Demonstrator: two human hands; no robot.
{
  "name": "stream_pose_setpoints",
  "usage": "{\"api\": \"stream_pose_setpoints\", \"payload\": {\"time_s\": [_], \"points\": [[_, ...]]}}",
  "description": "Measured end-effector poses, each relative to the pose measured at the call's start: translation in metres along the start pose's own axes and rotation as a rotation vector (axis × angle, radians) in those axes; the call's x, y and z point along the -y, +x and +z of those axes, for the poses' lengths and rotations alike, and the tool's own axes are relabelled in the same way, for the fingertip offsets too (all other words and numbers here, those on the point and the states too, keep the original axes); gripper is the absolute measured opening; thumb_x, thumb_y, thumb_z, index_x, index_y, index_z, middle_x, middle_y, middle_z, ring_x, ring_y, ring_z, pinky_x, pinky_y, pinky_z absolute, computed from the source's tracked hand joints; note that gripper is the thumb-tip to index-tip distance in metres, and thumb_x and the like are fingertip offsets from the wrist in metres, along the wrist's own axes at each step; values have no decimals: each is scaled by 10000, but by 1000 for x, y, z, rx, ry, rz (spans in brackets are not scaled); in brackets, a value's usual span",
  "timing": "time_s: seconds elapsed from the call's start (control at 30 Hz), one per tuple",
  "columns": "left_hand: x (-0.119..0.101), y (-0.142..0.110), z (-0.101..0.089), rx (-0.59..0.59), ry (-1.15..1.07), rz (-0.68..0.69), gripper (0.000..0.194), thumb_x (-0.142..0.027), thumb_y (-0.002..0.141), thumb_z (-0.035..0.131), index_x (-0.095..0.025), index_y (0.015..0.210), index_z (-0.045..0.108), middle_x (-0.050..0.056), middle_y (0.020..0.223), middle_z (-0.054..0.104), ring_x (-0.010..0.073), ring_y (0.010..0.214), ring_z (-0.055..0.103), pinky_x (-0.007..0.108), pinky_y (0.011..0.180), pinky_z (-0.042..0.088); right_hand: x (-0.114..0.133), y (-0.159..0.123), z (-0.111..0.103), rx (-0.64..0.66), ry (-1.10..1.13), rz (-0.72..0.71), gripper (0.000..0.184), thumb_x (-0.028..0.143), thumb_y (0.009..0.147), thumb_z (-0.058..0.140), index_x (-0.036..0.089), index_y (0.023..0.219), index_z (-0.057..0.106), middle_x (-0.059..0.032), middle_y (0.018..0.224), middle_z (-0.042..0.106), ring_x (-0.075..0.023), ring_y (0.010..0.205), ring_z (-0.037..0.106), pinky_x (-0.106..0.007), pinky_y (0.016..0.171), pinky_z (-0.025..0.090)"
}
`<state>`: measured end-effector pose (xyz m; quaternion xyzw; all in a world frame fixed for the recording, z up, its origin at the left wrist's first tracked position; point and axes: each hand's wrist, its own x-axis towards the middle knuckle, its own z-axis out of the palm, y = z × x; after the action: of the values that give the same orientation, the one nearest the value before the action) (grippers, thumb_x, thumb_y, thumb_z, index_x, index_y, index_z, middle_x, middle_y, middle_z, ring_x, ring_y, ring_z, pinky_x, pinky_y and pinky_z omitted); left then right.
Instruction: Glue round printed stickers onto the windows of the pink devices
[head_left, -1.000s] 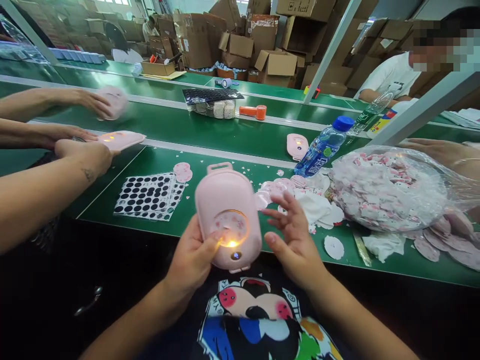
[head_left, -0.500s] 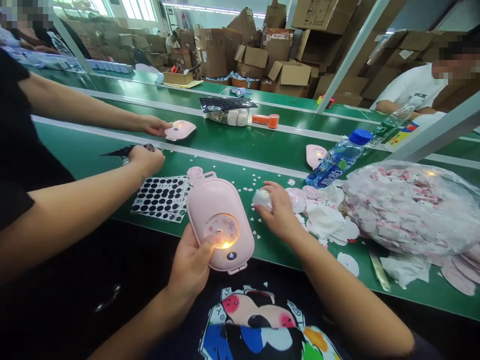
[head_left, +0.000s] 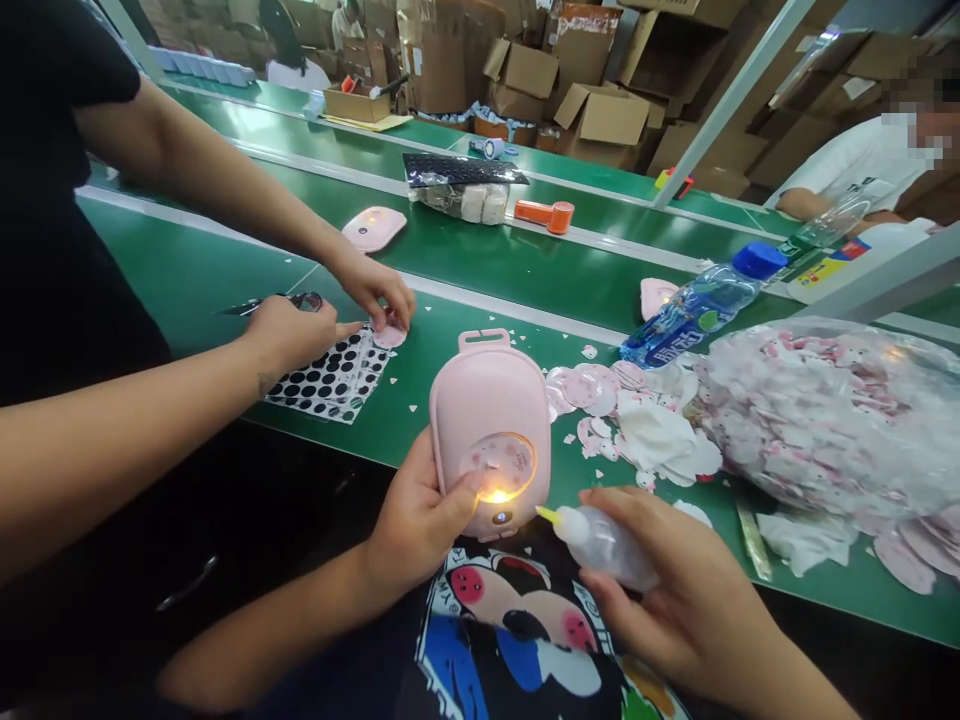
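My left hand (head_left: 427, 505) is closed round the lower left side of a pink rounded case (head_left: 491, 400), its thumb on the round window. That window glows orange along its lower rim, above a small dark button lit blue-white. A narrow loop sticks out at the case's top. In my right hand (head_left: 675, 580) lies a small translucent squeeze bottle (head_left: 611, 548) with a yellow nozzle, its tip pointing left, close to the case's lower right edge. Right of the case, round pink-and-white stickers (head_left: 589, 388) lie on the green bench (head_left: 450, 300).
On the left, a co-worker's hands hold scissors (head_left: 304, 302) and touch a pink disc (head_left: 388, 335) beside dotted sheets (head_left: 330, 380). A drink bottle (head_left: 697, 305) leans at right, near a plastic bag (head_left: 810, 410) of printed pieces. Another pink case (head_left: 375, 229) lies behind.
My right hand went from empty to gripping the squeeze bottle and brought it beside the case. The co-worker set a pink case down and reached to the disc.
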<state>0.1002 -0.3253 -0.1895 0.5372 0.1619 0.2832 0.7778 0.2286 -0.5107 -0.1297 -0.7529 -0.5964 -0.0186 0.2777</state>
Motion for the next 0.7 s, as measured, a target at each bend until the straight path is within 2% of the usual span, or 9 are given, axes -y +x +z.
{"api": "stream_pose_setpoints", "payload": {"time_s": [0.1, 0.27, 0.43, 0.57, 0.7], "points": [[-2, 0, 4, 52, 45, -8, 357, -259, 860, 680, -221, 1206, 602, 71, 1095, 712, 237, 965, 685, 307, 798, 587, 1, -5, 2, 0, -70, 14, 368, 288, 854, 536, 192, 1207, 494, -91, 861, 699, -207, 664, 677, -318, 520, 565], [-5, 1, 8, 93, 89, 51, 487, -268, 882, 649, -267, 1346, 499, 54, 1221, 658, 239, 1077, 646, 333, 897, 560, 2, -6, 7, 17, -39, 46, 355, 280, 862, 509, 162, 1197, 491, -102, 886, 697, -210, 689, 686, -332, 534, 581], [4, 7, -2, 15, 187, 2, 584, -303, 871, 657, -241, 1405, 429, 89, 1344, 579, 275, 1215, 566, 399, 1026, 487, -2, -4, 18, 60, -12, 94, 341, 285, 857, 513, 183, 1182, 497, -106, 915, 696, -241, 724, 688, -389, 561, 591], [7, 29, -21, -59, 196, -46, 649, -358, 836, 688, -212, 1409, 420, 115, 1337, 584, 295, 1200, 576, 429, 1014, 493, -7, -10, 25, 87, 88, 230, 338, 274, 851, 565, 222, 1178, 497, -96, 1035, 686, -254, 875, 681, -448, 711, 597], [-1, 61, -42, -115, 283, -82, 780, -389, 775, 747, -201, 1448, 400, 115, 1357, 580, 314, 1203, 574, 432, 1014, 486, -11, -20, 35, 55, 279, 297, 402, 282, 853, 632, 262, 1225, 484, -74, 1180, 624, -232, 1081, 599, -460, 929, 521]]}}
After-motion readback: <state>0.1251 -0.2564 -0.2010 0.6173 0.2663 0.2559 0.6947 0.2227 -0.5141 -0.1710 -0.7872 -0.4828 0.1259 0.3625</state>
